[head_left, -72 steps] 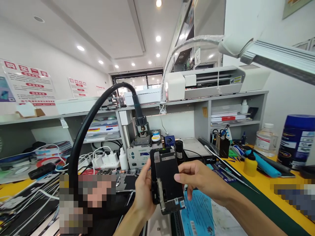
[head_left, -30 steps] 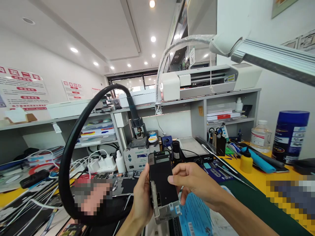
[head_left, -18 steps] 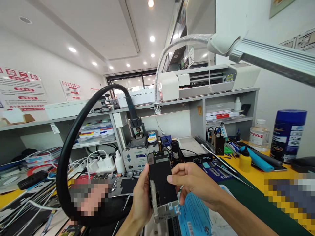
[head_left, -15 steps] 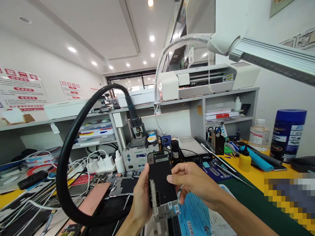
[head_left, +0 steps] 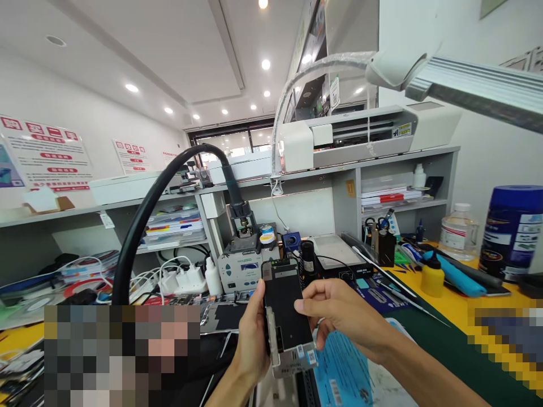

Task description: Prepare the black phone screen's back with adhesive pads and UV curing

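In the middle of the view I hold a phone screen assembly (head_left: 287, 302), its black back toward me and tilted upright. A silvery metal frame strip runs down its left side and across its lower end, which carries small white and blue labels with codes. My left hand (head_left: 253, 333) is closed round the left edge, thumb along the side. My right hand (head_left: 333, 310) is closed at the right edge, thumb tip on the black back and the other fingers curled by the side. Whether those fingers pinch a small part cannot be made out.
Behind stand a grey hot-air station (head_left: 241, 270), a black bottle (head_left: 307, 259) and a flat silver plate (head_left: 337, 251). A thick black hose (head_left: 139, 209) arches at left. Below right lies a blue packet (head_left: 343, 367); a yellow bottle (head_left: 432, 277) stands farther right. Blurred blocks hide the lower left.
The whole scene has shifted slightly to the right as my view turned a little left. Both hands keep the same hold on the phone screen assembly.
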A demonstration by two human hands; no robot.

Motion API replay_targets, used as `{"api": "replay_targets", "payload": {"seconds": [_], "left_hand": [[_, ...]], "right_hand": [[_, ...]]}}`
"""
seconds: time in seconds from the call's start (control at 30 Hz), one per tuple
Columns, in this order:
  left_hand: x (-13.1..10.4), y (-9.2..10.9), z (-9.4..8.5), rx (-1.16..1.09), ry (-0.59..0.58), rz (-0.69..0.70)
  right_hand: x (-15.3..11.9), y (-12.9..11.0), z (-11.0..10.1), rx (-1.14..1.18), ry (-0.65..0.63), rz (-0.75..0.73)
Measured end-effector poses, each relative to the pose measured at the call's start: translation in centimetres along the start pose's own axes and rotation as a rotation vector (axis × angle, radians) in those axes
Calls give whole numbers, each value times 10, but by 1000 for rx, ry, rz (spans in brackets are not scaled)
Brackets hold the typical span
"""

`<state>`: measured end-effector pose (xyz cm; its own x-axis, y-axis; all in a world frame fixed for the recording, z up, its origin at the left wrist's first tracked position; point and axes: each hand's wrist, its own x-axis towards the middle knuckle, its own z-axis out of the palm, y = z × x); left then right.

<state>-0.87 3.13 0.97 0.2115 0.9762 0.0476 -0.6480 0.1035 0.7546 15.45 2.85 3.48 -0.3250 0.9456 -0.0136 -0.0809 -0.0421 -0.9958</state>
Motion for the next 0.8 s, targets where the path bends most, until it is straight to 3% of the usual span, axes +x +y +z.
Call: {"api": "replay_targets", "payload": {"seconds": [0.47, 0.8], "left_hand": [[-1, -2, -2, -11, -24, -2], [-12, -3, -12, 56, -54, 196]], "right_hand": [[0, 3, 0, -17, -8, -26], [-7, -1, 5, -134, -41, -172]]}}
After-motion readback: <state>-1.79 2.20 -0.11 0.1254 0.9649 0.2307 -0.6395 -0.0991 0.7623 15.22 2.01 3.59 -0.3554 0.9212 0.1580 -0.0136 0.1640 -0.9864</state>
